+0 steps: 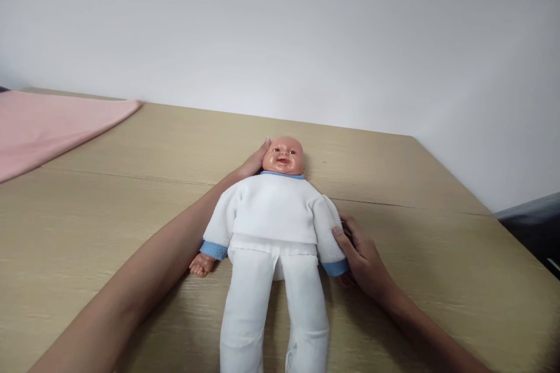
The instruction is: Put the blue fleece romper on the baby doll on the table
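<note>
A bald baby doll lies on its back on the table, head toward the wall. It wears a white fleecy top with blue collar and cuffs, and white trousers; its feet are out of the picture. My left hand cups the side of the doll's head, the thumb along it and the other fingers hidden behind. At the doll's other side, my right hand grips the sleeve near the cuff, with the thumb on top and the fingers partly behind it.
A pink cloth lies flat at the far left of the wooden table. Behind the table rises a pale wall. A dark object stands beyond the table's right edge. Thin seams cross the tabletop.
</note>
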Demonstrator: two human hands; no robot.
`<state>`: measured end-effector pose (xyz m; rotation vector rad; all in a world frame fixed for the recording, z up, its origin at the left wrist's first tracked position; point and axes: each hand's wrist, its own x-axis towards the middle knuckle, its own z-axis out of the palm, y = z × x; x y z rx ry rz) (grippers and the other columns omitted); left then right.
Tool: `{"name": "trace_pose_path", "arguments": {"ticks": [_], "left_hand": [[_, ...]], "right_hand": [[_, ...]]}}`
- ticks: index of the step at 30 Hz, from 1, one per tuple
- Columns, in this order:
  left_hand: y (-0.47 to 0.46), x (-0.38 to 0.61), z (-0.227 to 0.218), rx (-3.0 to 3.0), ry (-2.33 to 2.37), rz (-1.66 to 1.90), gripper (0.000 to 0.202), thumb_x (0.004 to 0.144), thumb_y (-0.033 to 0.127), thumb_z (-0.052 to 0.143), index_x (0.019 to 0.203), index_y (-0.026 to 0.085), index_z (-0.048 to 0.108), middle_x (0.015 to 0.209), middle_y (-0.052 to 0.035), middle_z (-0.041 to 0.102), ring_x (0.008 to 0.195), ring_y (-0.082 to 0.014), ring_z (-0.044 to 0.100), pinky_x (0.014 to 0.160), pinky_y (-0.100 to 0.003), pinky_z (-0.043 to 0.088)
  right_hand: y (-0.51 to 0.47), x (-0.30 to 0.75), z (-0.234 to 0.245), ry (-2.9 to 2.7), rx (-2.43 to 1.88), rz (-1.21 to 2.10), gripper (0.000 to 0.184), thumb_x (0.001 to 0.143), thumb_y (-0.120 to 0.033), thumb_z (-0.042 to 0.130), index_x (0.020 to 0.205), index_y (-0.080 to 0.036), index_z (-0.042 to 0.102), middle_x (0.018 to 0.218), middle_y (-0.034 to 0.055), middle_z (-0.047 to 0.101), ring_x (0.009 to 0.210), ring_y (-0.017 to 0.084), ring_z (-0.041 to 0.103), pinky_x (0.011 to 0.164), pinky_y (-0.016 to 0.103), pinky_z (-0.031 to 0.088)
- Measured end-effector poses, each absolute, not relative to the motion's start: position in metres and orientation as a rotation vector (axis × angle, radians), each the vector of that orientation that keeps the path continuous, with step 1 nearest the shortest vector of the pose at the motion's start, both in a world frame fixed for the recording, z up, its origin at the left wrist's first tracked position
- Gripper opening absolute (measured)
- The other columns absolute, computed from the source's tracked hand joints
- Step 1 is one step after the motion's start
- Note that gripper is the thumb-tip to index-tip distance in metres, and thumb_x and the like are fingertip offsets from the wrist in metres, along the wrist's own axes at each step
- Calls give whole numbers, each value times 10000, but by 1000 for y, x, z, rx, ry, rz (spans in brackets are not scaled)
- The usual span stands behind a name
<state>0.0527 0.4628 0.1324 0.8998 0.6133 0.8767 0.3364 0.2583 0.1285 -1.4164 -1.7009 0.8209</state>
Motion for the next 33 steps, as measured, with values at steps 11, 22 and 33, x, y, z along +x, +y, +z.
{"name": "trace_pose_path", "arguments": {"ticks": [11, 22, 33], "left_hand": [[467, 51, 127, 907, 672, 890, 774, 1106, 780, 426, 1387, 152, 779, 1401, -175, 814, 1391, -369, 742, 1276, -449, 528], [463, 52, 131, 890, 646, 864, 777, 1116, 764, 401, 1399, 145, 774, 1394, -176, 817, 1392, -376, 741, 1268, -461, 541], [464, 53, 131, 891, 683, 903, 752, 1112, 755, 439, 1434, 153, 754, 1383, -163, 826, 1392, -369, 742, 1276, -448, 533]], "right_hand": [[258, 338, 126, -1706, -1420, 800, 484, 1107, -617, 557, 1395, -249, 685, 1366, 117, 794, 1199, 329, 743, 1043, 452, 564], [258, 338, 124, -1690, -1404, 842, 481, 1113, -610, 559, 1420, -256, 668, 1378, 110, 783, 1191, 314, 732, 1044, 444, 558], [258, 338, 125, -1702, -1415, 836, 481, 1115, -617, 548, 1410, -256, 669, 1395, 115, 778, 1220, 323, 728, 1058, 463, 545]]}}
